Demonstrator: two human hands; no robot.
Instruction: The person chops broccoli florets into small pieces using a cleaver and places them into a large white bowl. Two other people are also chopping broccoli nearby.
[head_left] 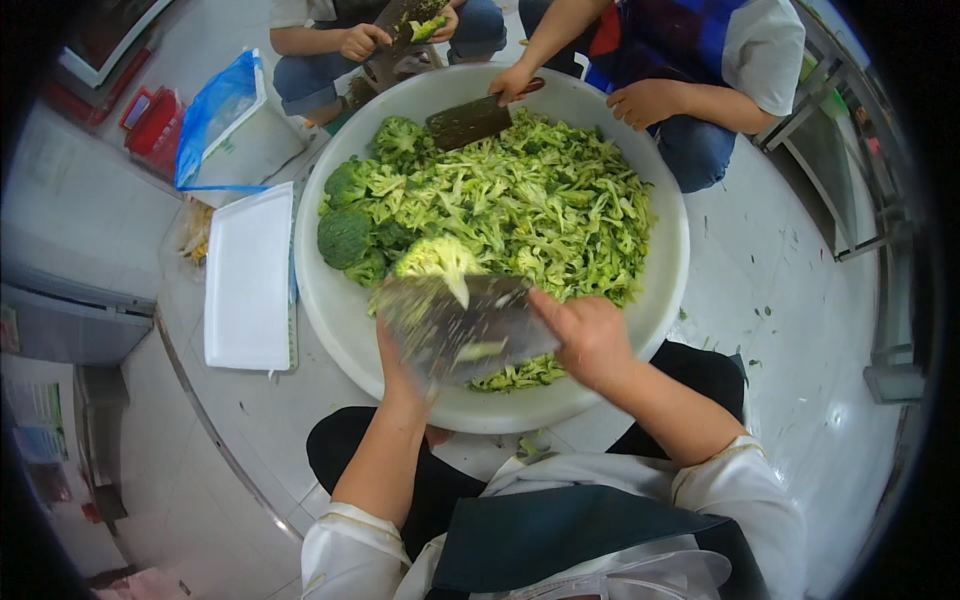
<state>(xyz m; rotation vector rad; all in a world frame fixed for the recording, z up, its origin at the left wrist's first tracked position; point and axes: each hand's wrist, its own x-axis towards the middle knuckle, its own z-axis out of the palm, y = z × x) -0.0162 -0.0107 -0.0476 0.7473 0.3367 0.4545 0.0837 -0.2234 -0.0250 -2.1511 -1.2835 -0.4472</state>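
My right hand [592, 342] grips the handle end of a wide cleaver [480, 325], its blade blurred and flecked with green bits. Behind the blade, my left hand [398, 370] is closed around a broccoli head [438, 258]; most of its fingers are hidden by the cleaver. A cut, pale side of the broccoli shows above the blade. Both hands are over the near part of a large white round tub [672, 250]. Chopped broccoli [560, 200] is heaped across its middle and right, while whole broccoli heads [343, 238] lie along its left side.
Across the tub, a co-worker's hand [514, 82] holds another cleaver [468, 123] over the pile. A second person's hand [364, 42] works at the upper left. To the left are a white foam tray [250, 290], a blue-lined bin [250, 140] and a red basket [155, 128].
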